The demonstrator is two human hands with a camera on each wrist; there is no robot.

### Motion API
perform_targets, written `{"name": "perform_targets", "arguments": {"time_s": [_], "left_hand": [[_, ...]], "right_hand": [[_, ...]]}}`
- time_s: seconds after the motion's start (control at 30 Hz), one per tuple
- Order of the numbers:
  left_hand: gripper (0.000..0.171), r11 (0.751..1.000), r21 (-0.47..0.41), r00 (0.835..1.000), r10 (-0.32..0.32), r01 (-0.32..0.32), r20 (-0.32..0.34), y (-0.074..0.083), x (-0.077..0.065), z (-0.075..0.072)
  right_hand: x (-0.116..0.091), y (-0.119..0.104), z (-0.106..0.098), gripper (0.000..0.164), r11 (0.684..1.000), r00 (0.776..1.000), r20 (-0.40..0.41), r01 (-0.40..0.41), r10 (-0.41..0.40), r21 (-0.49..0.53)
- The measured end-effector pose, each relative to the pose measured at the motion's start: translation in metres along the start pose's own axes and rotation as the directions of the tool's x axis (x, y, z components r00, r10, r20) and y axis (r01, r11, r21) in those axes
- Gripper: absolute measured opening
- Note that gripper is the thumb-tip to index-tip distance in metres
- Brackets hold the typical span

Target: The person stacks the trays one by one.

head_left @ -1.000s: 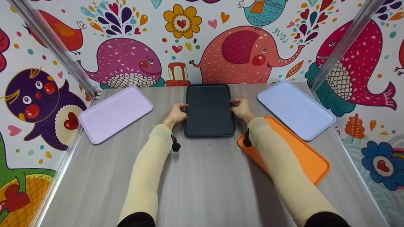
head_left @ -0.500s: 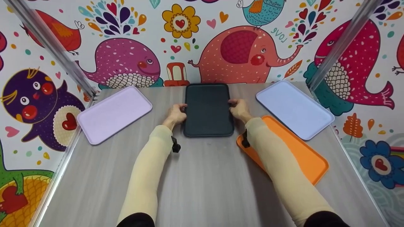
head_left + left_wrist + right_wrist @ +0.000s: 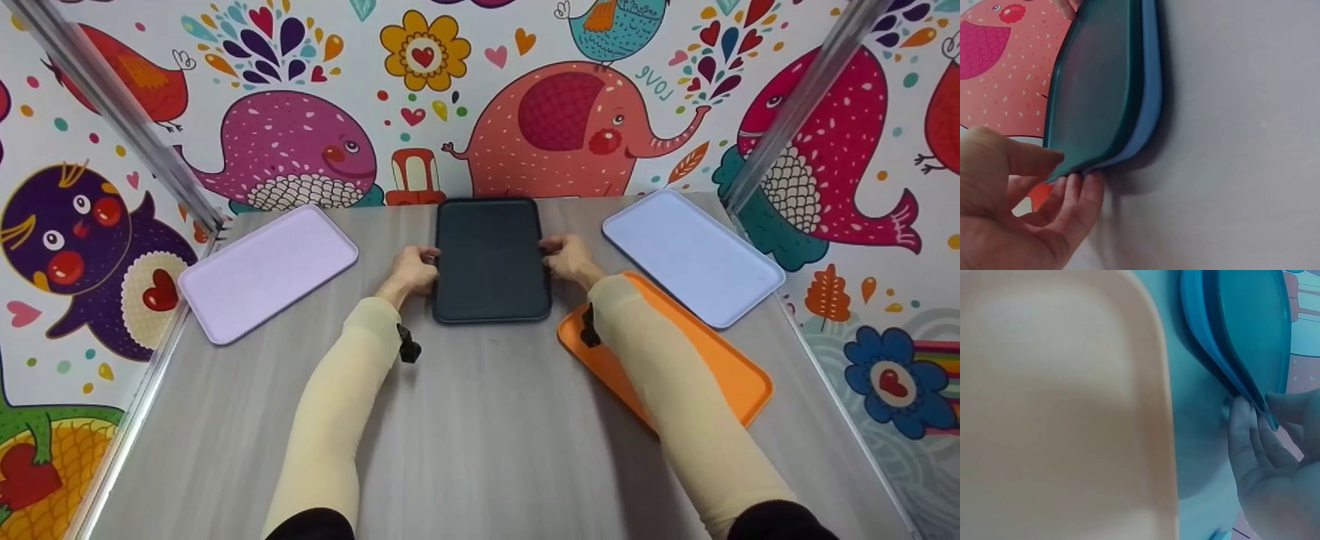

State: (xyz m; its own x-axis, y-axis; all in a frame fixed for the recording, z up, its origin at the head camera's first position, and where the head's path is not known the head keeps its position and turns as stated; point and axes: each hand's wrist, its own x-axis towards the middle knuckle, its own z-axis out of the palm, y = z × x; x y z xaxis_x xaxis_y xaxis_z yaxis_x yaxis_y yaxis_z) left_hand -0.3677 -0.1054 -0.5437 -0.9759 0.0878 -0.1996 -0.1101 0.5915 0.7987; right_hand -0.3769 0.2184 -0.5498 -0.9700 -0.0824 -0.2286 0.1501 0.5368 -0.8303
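A dark rectangular tray point(image 3: 493, 262) lies at the table's back, long sides running front to back. In the left wrist view a blue rim point(image 3: 1151, 107) shows beneath the dark tray, so another tray seems stacked under it. My left hand point(image 3: 412, 270) pinches the left side, thumb at the top rim and fingers against the outer edge below. On the opposite side, my right hand point(image 3: 570, 259) pinches the rim between thumb and fingers, which the right wrist view shows close up. The fingertips under the edges are partly hidden.
At the left lies a lilac tray point(image 3: 268, 274), set at a slant. A pale blue tray point(image 3: 694, 259) lies at the right back. An orange tray point(image 3: 739, 375) sits partly under my right forearm. A patterned wall point(image 3: 420, 150) borders the grey table point(image 3: 480, 435) behind.
The head view has shifted slightly, so everything appears a little further left. My left forearm has swung a little outward. Both hands keep their places at the dark tray's sides.
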Motion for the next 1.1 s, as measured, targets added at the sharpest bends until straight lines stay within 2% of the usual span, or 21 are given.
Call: {"name": "perform_targets", "arguments": {"time_s": [0.23,0.47,0.8,0.97,1.1], "left_hand": [[0.053,0.999,0.031,0.999,-0.028,0.027,0.034,0.007,-0.003,-0.003],[0.053,0.999,-0.029,0.999,-0.015,0.016,0.030,0.018,-0.009,-0.006],[0.054,0.995,-0.079,0.993,0.064,-0.057,0.096,0.038,-0.016,-0.001],[0.050,0.990,-0.133,0.985,0.062,-0.041,0.159,0.044,-0.020,0.005],[0.046,0.987,-0.158,0.983,0.070,-0.043,0.170,0.048,-0.024,0.007]], "right_hand": [[-0.006,-0.003,-0.005,0.044,0.999,0.999,0.034,-0.004,0.003,0.042],[-0.009,-0.008,-0.010,0.044,0.993,0.999,0.031,-0.014,0.010,0.115],[-0.021,-0.009,-0.017,0.046,0.995,0.997,0.057,0.039,-0.044,0.087],[-0.028,-0.011,-0.025,0.048,0.996,0.996,0.049,0.068,-0.071,0.051],[-0.034,-0.014,-0.029,0.050,0.994,0.994,0.031,0.104,-0.105,0.025]]}}
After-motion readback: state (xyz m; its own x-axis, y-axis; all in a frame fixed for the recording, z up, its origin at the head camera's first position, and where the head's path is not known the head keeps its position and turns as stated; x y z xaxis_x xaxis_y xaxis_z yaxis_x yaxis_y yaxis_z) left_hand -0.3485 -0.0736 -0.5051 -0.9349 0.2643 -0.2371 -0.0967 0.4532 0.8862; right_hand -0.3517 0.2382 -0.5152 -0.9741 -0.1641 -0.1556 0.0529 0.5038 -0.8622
